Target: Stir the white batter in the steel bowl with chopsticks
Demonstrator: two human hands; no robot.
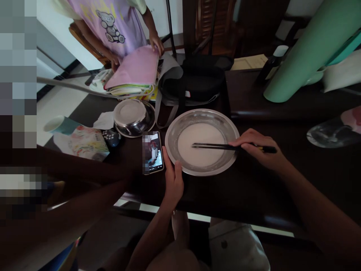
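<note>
Below everything, one dark table (214, 192), glossy and flat. On it, in the middle of the scene, a wide metal basin (171, 139) with white liquid (203, 134) inside, standing upright. By judgement, stiff and thin in the wall, light when without liquid, now heavier and easy to slosh; best to take by the rim at two opposite sides, carefully, because possibly slippery when wet. At the near left of the basin, the left hand (174, 184), with thumb and forefinger spread apart along the rim; impossible to tell about the other fingers. At the right, the right hand (261, 150), with thumb and fingers pinching black chopsticks (214, 146), pointing left over the liquid. Probably light, rigid and smooth, these ones; good to grasp toward the right end.

In counting, from large to small: one black bag (194, 82) at the far side, one green cylinder (304, 56) at the far right, one basin, one shiny metal bowl (129, 111) at the far left of it, seemingly upside down, one phone (154, 154) just left of the left hand, two chopsticks.
</note>
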